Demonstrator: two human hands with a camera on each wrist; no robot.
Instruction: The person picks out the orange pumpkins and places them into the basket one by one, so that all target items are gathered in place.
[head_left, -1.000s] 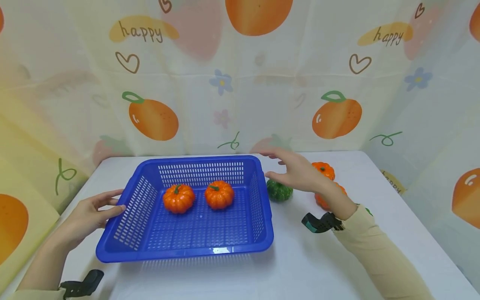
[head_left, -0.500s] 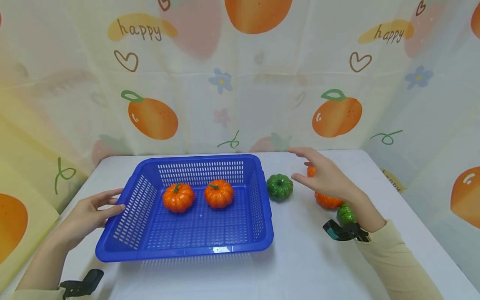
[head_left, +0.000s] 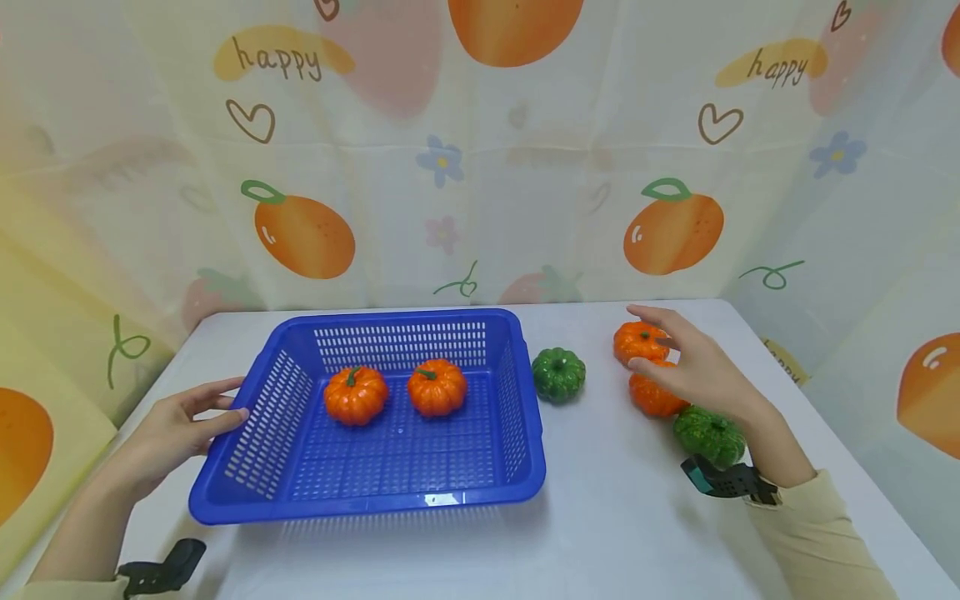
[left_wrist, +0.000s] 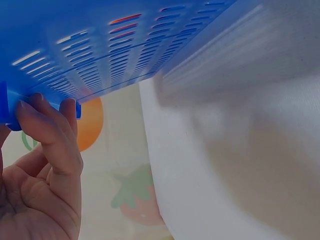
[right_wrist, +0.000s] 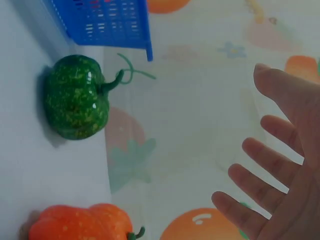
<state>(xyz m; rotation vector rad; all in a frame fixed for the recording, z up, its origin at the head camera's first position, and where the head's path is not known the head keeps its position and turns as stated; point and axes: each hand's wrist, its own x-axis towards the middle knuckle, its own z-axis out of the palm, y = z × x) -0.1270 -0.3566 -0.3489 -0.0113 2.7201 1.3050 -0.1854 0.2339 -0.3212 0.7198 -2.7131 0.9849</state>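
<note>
My left hand point(head_left: 176, 429) grips the left rim of a blue plastic basket point(head_left: 367, 505), thumb above and fingertips under the lip in the left wrist view. Inside the basket sit two small orange pumpkins, a left pumpkin point(head_left: 356, 397) and a right pumpkin point(head_left: 437, 388). Over the table's right side hovers my right hand point(head_left: 701, 367), fingers spread and holding nothing. Beneath and beside it are a far orange pumpkin point(head_left: 637, 342) and a nearer orange pumpkin point(head_left: 654, 395), both partly covered by the hand. A mottled green pumpkin point(head_left: 708, 435) lies by the right wrist.
A dark green pumpkin point(head_left: 558, 375) stands just right of the basket, upright with its stem showing in the right wrist view. The white table point(head_left: 600, 517) ends at a printed curtain point(head_left: 525, 225) behind and at both sides.
My right hand has moved right, from beside the basket's right rim to the orange pumpkins, uncovering the dark green pumpkin. The left hand and basket stay where they were.
</note>
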